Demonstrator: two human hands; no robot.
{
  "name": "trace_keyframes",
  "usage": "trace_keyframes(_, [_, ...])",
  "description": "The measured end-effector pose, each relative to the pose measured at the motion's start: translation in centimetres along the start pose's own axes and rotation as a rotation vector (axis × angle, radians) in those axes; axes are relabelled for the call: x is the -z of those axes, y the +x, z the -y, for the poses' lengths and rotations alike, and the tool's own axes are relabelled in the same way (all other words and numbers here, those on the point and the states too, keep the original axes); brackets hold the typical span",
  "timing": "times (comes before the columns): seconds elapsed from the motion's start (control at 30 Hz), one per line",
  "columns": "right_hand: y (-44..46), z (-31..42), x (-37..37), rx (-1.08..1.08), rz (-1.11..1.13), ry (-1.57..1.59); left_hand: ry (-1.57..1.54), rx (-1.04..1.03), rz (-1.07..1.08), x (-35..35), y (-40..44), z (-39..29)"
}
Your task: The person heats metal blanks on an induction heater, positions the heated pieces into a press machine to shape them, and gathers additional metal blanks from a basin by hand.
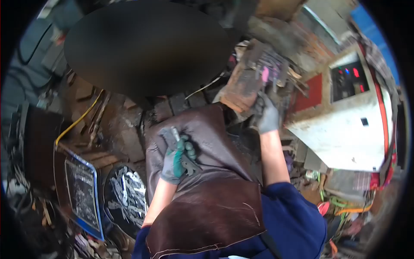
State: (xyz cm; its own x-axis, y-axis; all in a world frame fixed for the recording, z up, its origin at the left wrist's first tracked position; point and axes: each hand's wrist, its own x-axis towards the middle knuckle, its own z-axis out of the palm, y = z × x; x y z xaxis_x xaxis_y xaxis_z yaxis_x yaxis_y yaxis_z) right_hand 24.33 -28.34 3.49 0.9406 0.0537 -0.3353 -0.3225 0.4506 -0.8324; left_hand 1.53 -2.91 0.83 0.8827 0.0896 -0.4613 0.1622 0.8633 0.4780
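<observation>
My left hand (176, 160), in a green and grey work glove, is closed around a short pale rod (175, 133) above my brown leather apron (202, 129). Grey, flat pieces (189, 165) show around the same hand; I cannot make out their kind. My right hand (267, 114), in a grey glove, is stretched out to the right beside a rusty brown block (239, 93). Its fingertips are dark and blurred, so whether they grip anything is unclear. Several tool-like pieces, one with a pink part (265, 74), lie behind the block.
A white machine cabinet (349, 134) with a lit red display stands at right. On the left, a round black container (113, 199) holds several grey metal pieces near a blue-edged panel (95, 198). A yellow cable (77, 123) runs nearby. A dark blurred oval covers the upper middle.
</observation>
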Motion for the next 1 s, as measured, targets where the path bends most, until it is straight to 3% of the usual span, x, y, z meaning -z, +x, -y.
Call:
trace_keyframes(0.03, [-1.7,0.8,-2.0,0.046,-0.047,-0.108,-0.019,-0.003,0.016,0.1,0.0,0.0])
trace_keyframes(0.2, [-2.9,4.7,-16.5,0.158,0.462,-0.269,-0.039,-0.004,0.071,0.7,0.2,0.0])
trace_keyframes(0.27, [-0.1,4.0,-21.9,0.201,0.564,-0.276,-0.062,0.010,0.076,0.8,0.3,-0.1])
trace_keyframes(0.43, [5.0,3.4,-31.8,0.148,0.494,-0.417,-0.066,0.003,0.067,0.6,-0.1,-0.6])
trace_keyframes(0.5, [8.3,3.3,-33.5,0.013,0.494,-0.421,-0.067,-0.005,0.066,0.8,0.0,-0.6])
trace_keyframes(0.73, [8.6,3.5,-34.9,-0.087,0.454,-0.392,-0.141,-0.008,0.125,0.9,-0.2,-1.0])
trace_keyframes(0.77, [8.6,3.6,-34.1,-0.131,0.540,-0.323,-0.136,-0.011,0.127,0.8,-0.3,-1.1])
trace_keyframes(0.83, [0.3,5.2,-33.6,-0.069,0.568,-0.188,-0.207,-0.005,0.165,1.2,-0.3,-1.2])
trace_keyframes(0.93, [3.2,0.8,-26.7,0.025,0.721,-0.464,-0.289,-0.030,0.260,1.4,-0.1,-1.2])
trace_keyframes(1.0, [-0.8,-0.8,-22.5,-0.117,0.698,-0.726,-0.277,-0.030,0.256,1.1,-0.3,-1.2])
